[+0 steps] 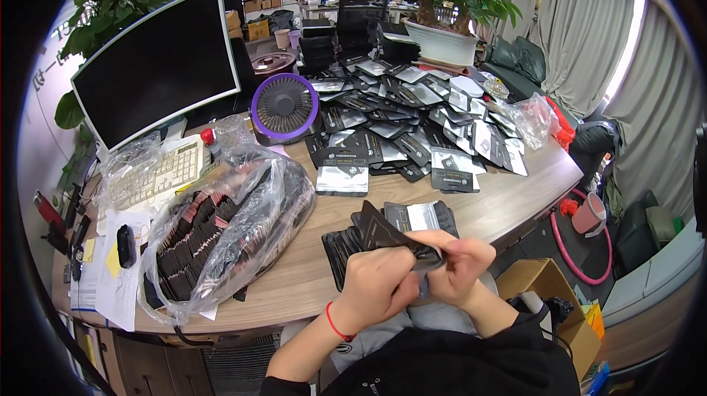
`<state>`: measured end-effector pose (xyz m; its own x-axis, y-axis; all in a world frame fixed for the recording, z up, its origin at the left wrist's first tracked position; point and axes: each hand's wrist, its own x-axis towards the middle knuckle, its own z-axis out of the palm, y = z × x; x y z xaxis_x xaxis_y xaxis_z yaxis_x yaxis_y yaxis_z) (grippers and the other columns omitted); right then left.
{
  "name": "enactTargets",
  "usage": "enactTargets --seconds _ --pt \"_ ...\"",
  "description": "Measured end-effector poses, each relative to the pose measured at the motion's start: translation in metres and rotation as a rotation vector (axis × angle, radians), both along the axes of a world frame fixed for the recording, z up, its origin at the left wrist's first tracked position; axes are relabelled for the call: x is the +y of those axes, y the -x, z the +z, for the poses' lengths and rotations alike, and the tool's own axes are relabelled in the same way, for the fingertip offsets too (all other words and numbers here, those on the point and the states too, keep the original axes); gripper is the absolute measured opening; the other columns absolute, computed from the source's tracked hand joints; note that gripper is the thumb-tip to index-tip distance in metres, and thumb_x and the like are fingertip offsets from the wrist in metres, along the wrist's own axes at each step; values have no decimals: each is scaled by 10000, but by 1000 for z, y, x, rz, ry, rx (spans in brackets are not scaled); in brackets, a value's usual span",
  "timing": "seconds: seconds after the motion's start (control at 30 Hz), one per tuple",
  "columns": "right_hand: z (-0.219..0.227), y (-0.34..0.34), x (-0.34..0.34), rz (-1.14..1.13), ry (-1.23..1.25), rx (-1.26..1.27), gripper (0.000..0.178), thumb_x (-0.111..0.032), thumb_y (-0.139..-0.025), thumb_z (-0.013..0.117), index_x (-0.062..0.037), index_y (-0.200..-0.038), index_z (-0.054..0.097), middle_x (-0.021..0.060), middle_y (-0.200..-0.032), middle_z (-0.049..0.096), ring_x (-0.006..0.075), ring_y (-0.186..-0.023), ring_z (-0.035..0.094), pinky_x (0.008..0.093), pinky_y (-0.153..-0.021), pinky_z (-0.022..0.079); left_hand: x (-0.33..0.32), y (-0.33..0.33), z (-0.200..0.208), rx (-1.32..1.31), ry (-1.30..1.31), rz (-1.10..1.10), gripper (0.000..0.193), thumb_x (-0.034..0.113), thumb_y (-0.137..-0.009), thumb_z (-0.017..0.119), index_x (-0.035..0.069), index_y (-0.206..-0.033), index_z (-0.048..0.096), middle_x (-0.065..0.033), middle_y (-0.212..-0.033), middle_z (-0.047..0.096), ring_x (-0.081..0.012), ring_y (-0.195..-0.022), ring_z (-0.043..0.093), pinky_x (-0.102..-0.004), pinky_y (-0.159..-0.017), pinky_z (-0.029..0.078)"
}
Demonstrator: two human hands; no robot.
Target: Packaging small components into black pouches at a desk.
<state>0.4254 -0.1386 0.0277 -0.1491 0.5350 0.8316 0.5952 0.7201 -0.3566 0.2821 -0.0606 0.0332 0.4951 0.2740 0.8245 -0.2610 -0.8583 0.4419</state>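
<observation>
A black flat pouch (382,229) is held up over the desk's near edge, between my two hands. My left hand (379,285), with a red string on its wrist, is closed at the pouch's lower edge. My right hand (461,262) pinches the pouch's right end, which is bent toward me. Whether anything is inside the pouch cannot be seen. Just beyond my hands lie a stack of black pouches (336,252) and more pouches with a silvery clear panel (423,215). To the left, an opened clear plastic bag (269,212) holds many small dark packets (193,247) in rows.
A wide heap of black-and-clear pouches (398,112) covers the desk's far middle. Around it stand a purple fan (285,109), a monitor (158,64) with a keyboard (158,175), and a potted plant (442,46). A cardboard box (541,285) sits below the right edge.
</observation>
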Motion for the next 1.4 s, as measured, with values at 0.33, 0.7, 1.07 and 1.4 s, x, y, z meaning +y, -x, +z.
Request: enactTargets --seconds 0.33,0.7,1.07,1.4 --pt "33 -2 -3 -388 -180 -442 255 -270 -743 720 -79 -685 561 177 -1288 526 328 -1105 564 460 -901 470 8 9 6 93 100 105 137 42 -786 584 35 -725 461 -103 -601 479 -285 -521 515 -379 -468 393" --pt "32 10 -2 -218 -43 -261 428 -311 -655 821 -88 -833 503 228 -1308 498 411 -1180 507 548 -1006 362 17 42 28 46 189 195 371 101 -745 736 49 -818 376 -52 -602 407 -153 -503 387 -272 -480 317" --pt "34 12 -12 -187 -94 -232 860 -212 -592 856 -119 -1271 337 274 -1311 479 427 -1156 520 484 -922 409 25 58 28 116 174 117 563 119 -661 840 80 -889 327 -33 -688 431 -93 -583 354 -223 -559 328" --pt "35 14 -10 -199 -84 -241 943 -208 -598 854 -130 -1341 277 267 -1321 478 420 -1160 518 464 -921 397 21 59 27 47 243 -96 395 19 -770 710 24 -979 375 -144 -890 509 -226 -747 501 -306 -685 434"
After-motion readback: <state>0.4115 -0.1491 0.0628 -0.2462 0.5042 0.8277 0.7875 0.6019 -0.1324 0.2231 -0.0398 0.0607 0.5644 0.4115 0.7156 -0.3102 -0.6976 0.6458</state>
